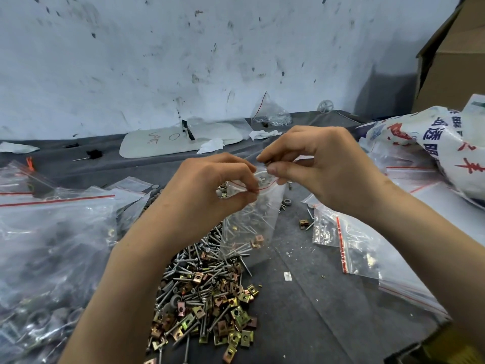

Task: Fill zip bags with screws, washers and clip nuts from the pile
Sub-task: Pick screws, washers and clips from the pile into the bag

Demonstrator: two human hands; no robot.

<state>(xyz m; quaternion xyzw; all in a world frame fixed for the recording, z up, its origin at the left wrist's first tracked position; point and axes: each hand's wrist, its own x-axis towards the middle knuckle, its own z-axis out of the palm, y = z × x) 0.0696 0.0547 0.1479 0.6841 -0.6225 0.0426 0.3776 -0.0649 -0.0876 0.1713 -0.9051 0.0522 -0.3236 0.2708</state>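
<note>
Where the grey-covered table point(315, 311) lies nearest the viewer, a pile point(207, 298) of screws, brass-coloured clip nuts and a few grey washers is heaped between the two forearms. Filled bags point(47, 245) are stacked to the left of the pile, and flatter clear bags point(354, 245) with red zip lines are spread to its right. Above the far edge of the pile a zip bag point(249, 222) is held upright, partly filled with screws and a clip nut, its bottom resting among the screws. Its mouth is pinched at the red zip line by the left hand point(210, 185), whose fingers are curled. Just above the opening a small piece point(265, 162), too small to be identified, is pinched between the thumb and forefinger of the right hand point(322, 166). Farther right a printed white sack point(433, 143) is slumped on the table. Beyond the hands a white board point(181, 140) is laid flat, and another bag of hardware point(270, 114) is set against the scuffed wall point(183, 48), beside a cardboard box point(454, 56).
</note>
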